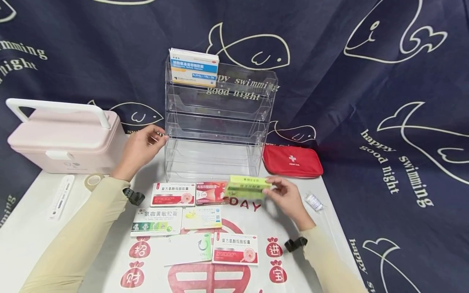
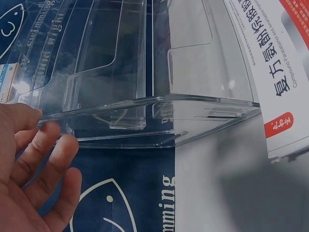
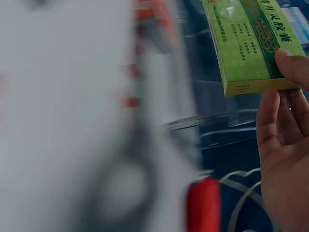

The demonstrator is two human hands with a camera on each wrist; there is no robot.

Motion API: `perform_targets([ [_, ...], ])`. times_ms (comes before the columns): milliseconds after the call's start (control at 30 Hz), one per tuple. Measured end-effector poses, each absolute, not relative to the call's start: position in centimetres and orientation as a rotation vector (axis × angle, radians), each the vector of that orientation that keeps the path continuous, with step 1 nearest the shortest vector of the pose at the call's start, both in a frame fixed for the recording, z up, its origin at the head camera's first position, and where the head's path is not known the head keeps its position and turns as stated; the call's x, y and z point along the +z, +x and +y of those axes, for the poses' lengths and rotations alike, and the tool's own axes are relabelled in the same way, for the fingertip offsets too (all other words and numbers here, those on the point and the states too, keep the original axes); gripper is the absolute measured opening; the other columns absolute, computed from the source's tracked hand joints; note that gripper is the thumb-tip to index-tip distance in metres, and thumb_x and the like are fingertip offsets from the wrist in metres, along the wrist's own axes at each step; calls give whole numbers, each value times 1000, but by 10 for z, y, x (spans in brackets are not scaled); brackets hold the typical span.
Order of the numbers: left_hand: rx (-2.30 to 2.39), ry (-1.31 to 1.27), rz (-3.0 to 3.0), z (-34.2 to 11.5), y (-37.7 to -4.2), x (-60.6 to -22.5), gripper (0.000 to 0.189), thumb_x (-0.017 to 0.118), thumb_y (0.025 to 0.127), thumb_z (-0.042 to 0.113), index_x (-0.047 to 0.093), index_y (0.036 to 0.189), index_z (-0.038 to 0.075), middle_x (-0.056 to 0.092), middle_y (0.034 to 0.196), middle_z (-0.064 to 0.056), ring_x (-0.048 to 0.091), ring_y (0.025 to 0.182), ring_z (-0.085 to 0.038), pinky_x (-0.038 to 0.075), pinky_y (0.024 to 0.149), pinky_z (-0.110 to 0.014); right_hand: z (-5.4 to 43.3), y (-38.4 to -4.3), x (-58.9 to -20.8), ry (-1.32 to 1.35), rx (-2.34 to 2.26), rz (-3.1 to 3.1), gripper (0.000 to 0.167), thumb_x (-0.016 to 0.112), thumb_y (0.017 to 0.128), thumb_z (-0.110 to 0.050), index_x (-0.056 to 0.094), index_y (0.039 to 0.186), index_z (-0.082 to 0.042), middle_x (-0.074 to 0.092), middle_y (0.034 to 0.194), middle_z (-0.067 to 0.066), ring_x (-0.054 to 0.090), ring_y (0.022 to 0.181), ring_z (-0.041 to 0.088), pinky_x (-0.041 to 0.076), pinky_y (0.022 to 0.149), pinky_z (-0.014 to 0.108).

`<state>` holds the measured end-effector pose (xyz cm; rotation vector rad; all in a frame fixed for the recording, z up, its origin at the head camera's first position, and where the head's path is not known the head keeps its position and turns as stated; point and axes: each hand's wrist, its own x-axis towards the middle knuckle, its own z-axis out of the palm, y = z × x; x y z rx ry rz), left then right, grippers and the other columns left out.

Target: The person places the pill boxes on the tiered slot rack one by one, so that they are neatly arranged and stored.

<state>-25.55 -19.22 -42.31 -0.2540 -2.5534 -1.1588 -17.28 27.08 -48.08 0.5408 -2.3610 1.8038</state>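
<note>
Green medicine box [image 1: 246, 187] is hovering above the bench [image 1: 22, 252], just in front of the clear rack [image 1: 220, 136], and your right hand [image 1: 286, 198] is pinching the box's end. Your left hand [image 1: 143, 145] is touching the rack's left side, its grip unclear. The rack's top tier is holding a blue-and-white box [image 1: 194, 68]; a closed pink case [image 1: 62, 136] is standing to the left, hiding its contents.

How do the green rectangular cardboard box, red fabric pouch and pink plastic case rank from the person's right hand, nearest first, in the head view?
1. Green box: pinched in the right hand.
2. Red pouch: beyond the hand, on the right.
3. Pink case: on the far left.
</note>
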Motion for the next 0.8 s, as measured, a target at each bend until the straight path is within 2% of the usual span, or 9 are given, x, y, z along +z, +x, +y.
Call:
perform_targets([
  [100,-1162,-253,-2557,-194,-255,-423,21,70,97,27,69,107,8,72,89,-9,67,78,-26,46,73,-38,263,-204,-449,558,1787,-2343,32,77,84,9,67,114,4,67,119,15,68,95,25,58,75,29],
  [233,-1159,-247,-2573,-194,-256,-423,21,69,98,27,69,108,8,72,89,-10,66,79,-27,46,74,-39,254,-251,-399,611,1780,-2284,34,80,84,5,70,116,-1,71,111,12,68,89,24,57,72,28],
  [367,-1154,-238,-2592,-193,-258,-423,22,68,98,28,69,108,9,72,90,-9,66,79,-27,46,74,-40,244,-298,-342,670,1877,-2153,33,79,84,8,71,115,-1,72,107,17,67,87,23,56,72,28],
  [467,-1163,-241,-2584,-191,-259,-424,20,69,98,27,70,107,9,71,89,-8,65,78,-26,46,73,-40,236,-327,-299,715,1940,-2037,32,79,82,12,71,112,2,71,103,20,65,81,24,54,68,28],
  [633,-1179,-250,-2548,-191,-260,-426,18,70,97,23,70,105,7,71,86,-9,65,75,-27,47,71,-39,222,-361,-240,737,1912,-1965,31,77,81,15,72,108,2,70,100,19,64,79,23,46,64,29],
  [800,-1179,-253,-2540,-194,-259,-426,18,70,97,23,69,105,7,71,86,-10,64,75,-27,47,70,-38,214,-379,-218,700,1684,-2130,29,76,86,10,73,111,-5,70,108,15,65,90,24,43,69,30],
])
